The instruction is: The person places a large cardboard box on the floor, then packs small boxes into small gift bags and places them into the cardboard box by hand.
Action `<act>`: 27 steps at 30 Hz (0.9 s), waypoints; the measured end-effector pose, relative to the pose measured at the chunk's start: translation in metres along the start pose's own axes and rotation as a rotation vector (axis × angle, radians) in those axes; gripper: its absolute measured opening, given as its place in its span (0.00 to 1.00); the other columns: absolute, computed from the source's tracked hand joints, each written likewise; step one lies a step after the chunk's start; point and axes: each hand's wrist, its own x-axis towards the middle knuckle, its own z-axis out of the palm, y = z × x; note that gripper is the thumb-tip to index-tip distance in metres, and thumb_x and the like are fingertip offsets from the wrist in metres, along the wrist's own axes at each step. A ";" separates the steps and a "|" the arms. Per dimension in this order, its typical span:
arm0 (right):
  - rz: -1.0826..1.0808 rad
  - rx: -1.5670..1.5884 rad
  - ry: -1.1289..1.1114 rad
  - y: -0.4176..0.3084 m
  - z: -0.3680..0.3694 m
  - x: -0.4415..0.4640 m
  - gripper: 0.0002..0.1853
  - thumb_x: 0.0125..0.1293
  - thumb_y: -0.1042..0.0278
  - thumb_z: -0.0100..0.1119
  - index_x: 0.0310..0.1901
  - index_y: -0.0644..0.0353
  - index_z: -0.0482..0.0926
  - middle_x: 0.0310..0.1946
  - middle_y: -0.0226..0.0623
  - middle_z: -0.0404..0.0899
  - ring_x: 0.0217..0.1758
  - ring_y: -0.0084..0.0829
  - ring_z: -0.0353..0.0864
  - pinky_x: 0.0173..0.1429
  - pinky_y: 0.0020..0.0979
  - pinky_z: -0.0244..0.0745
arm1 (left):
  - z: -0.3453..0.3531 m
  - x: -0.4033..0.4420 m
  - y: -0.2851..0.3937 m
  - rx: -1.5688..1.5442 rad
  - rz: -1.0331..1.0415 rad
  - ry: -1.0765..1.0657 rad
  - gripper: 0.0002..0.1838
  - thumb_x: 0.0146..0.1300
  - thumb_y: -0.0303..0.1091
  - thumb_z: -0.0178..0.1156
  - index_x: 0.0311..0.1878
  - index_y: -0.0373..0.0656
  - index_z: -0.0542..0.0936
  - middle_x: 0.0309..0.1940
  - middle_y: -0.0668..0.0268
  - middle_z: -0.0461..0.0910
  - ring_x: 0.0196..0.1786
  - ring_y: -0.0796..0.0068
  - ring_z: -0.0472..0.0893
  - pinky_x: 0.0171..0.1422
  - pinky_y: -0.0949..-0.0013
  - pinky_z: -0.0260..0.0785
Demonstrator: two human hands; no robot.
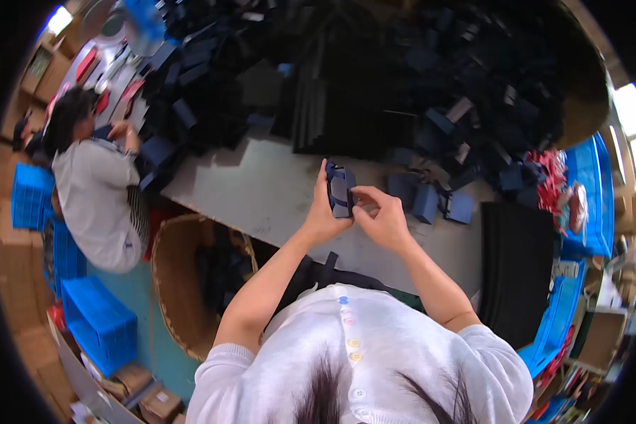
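Note:
My left hand (324, 215) is closed round a small dark-blue box (340, 192), thumb side up along its left edge. The box has a paler grey-blue face and a dark band near its lower end. At its right edge, the bent fingers of my right hand (380, 213) pinch the rim or something thin there; the exact part is too small to tell. Both hands are above the pale grey table (254, 187). Just right of them lie several similar blue boxes (425, 203).
Dark boxes heap across the table's back, beside stacked black sheets (332, 106). More black sheets (517, 265) lie right. A wicker basket (166, 283) stands lower left, near blue crates (100, 321). Another person (99, 191) works at left. Red packets (544, 180) fill a blue crate.

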 end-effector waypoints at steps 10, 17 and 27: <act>-0.553 -0.189 0.171 -0.019 0.076 0.055 0.14 0.49 0.84 0.53 0.39 0.63 0.80 0.36 0.44 0.82 0.39 0.44 0.82 0.45 0.36 0.79 | -0.034 -0.031 0.006 0.318 -0.048 0.295 0.67 0.36 0.34 0.75 0.74 0.41 0.36 0.58 0.42 0.64 0.60 0.40 0.68 0.63 0.52 0.64; 0.344 0.359 -0.338 0.028 0.106 0.082 0.18 0.74 0.56 0.46 0.53 0.59 0.77 0.42 0.30 0.78 0.43 0.24 0.75 0.54 0.28 0.70 | -0.055 -0.036 -0.020 0.063 0.123 0.454 0.72 0.35 0.31 0.78 0.73 0.39 0.31 0.58 0.50 0.65 0.59 0.56 0.71 0.64 0.58 0.64; 0.864 0.863 0.116 0.053 0.075 0.085 0.14 0.70 0.51 0.50 0.52 0.44 0.77 0.40 0.26 0.80 0.37 0.26 0.78 0.32 0.28 0.69 | -0.232 0.082 -0.151 -0.278 -0.464 1.383 0.24 0.57 0.38 0.66 0.54 0.35 0.74 0.40 0.58 0.82 0.44 0.66 0.80 0.49 0.66 0.70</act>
